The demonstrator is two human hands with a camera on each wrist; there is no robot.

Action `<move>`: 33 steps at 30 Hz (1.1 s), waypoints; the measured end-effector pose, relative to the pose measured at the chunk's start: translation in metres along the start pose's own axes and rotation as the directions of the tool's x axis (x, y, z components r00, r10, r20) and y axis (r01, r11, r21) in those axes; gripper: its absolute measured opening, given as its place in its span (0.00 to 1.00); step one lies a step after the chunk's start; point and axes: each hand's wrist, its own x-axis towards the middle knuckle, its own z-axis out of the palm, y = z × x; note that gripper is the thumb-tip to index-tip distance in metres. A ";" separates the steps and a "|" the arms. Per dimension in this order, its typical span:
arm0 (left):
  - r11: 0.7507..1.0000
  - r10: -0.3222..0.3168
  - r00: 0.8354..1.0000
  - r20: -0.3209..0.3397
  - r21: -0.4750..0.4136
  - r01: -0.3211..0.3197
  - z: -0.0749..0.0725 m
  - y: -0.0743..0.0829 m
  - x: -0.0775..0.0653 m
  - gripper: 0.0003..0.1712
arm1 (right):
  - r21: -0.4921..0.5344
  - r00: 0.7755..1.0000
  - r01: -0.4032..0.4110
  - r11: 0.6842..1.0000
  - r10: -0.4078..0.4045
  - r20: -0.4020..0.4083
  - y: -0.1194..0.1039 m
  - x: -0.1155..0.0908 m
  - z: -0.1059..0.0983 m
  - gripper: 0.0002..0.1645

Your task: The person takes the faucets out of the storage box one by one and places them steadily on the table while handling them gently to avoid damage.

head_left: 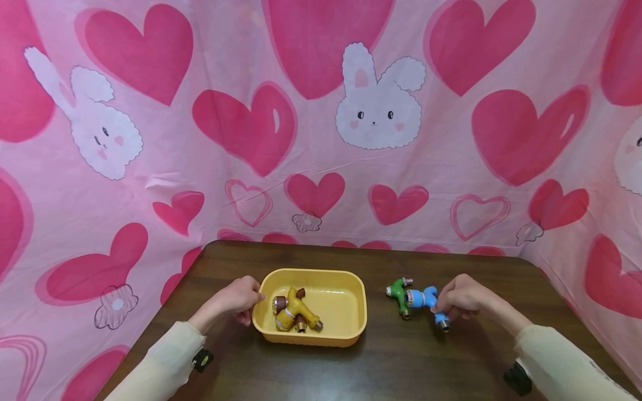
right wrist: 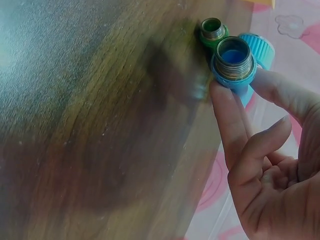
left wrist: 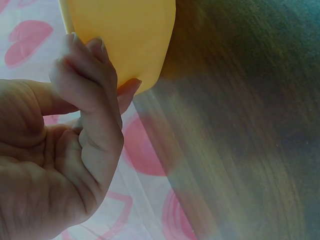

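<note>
My left hand [head_left: 244,299] pinches the left rim of a yellow plastic tub [head_left: 346,337]; the left wrist view shows its fingers [left wrist: 100,120] bent against the tub's outer wall. Inside the tub's left half, a yellow branched pipe fitting [head_left: 299,307] lies across a brown one [head_left: 279,303]. On the right, my right hand [head_left: 462,299] pinches a blue branched pipe fitting [head_left: 420,299] between thumb and fingers. Its open threaded end [right wrist: 234,57] faces the right wrist camera. Just left of it is a green pipe fitting [head_left: 398,292], partly overlapped by the blue one.
Everything stands on a dark wood-grain table [head_left: 321,373]. A pink curtain [head_left: 321,156] with hearts and rabbits hangs behind the table and along its sides. Bare tabletop lies between the tub and the green fitting.
</note>
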 end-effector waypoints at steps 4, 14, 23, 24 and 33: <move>1.000 -0.006 1.000 -0.001 0.009 0.006 0.001 0.000 0.002 0.08 | 0.000 1.000 -0.005 1.000 0.005 -0.013 0.004 0.001 -0.003 0.09; 1.000 0.001 1.000 -0.005 0.017 -0.001 0.001 -0.001 0.002 0.09 | 0.004 0.999 -0.019 1.000 0.019 -0.028 0.012 -0.001 -0.009 0.09; 1.000 0.013 1.000 -0.007 0.015 -0.013 0.001 -0.001 -0.001 0.09 | 0.038 0.999 -0.028 0.999 0.029 -0.029 0.020 0.000 -0.011 0.09; 1.000 0.014 1.000 -0.009 0.015 -0.014 0.001 -0.001 -0.001 0.09 | 0.041 0.999 -0.026 0.999 0.027 -0.027 0.021 0.000 -0.012 0.09; 1.000 0.026 1.000 -0.014 0.013 -0.026 0.002 -0.003 0.000 0.09 | 0.032 0.998 -0.043 0.999 0.044 -0.036 0.031 0.003 -0.014 0.09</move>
